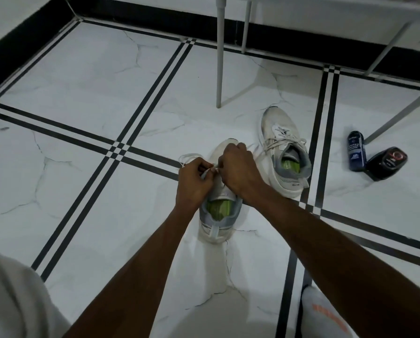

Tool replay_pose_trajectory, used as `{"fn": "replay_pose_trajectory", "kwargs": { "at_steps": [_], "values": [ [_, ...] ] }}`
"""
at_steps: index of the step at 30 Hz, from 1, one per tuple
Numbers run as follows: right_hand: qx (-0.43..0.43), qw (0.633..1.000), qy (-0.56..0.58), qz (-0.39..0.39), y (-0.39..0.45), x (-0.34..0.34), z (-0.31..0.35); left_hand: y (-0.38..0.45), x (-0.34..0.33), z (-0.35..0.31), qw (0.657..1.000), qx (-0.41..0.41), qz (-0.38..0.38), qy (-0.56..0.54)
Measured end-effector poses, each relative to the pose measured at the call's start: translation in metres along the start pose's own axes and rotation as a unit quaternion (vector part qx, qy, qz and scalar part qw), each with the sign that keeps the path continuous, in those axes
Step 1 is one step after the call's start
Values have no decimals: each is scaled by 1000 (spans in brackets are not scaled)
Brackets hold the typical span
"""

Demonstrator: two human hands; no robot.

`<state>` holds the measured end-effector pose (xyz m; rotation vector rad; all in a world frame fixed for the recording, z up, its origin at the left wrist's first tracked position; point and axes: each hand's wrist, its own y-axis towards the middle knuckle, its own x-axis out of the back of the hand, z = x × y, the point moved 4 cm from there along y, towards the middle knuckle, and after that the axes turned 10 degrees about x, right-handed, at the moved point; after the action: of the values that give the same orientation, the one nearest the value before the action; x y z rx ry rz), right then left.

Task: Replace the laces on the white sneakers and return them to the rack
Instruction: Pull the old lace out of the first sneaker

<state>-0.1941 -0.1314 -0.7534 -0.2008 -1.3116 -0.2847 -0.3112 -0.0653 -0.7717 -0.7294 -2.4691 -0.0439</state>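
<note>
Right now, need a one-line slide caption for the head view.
Both hands, left hand and right hand, pinch the lace on the near sneaker; second sneaker sits beside.

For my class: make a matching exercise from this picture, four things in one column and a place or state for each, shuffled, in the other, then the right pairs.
Things
1. near sneaker
2. far sneaker
3. blue bottle
4. left hand

Places or states
A. lying on the floor beside a dark container
B. pinching a white lace
C. standing alone, laces in, no hand on it
D. under both hands, being laced

Pairs: 1-D, 2-C, 3-A, 4-B
</note>
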Motion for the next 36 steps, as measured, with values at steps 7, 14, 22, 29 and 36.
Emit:
{"fn": "replay_pose_trajectory", "kwargs": {
  "at_steps": [7,14,22,29,36],
  "values": [
    [-313,872,190,-325,-13,78,-129,-3,6,7,1000,7,-3,-1],
    [-175,981,86,8,-14,50,-40,-3,2,-1,999,-13,-14,47],
    [-170,966,192,44,-24,14,-25,-9,-23,-15,955,-135,42,261],
    [-162,960,227,22,-30,7,-36,6,-29,-20,977,-109,68,168],
    [-189,957,219,7,-38,7,-47,38,16,-1,972,125,-151,-128]
  ]
}}
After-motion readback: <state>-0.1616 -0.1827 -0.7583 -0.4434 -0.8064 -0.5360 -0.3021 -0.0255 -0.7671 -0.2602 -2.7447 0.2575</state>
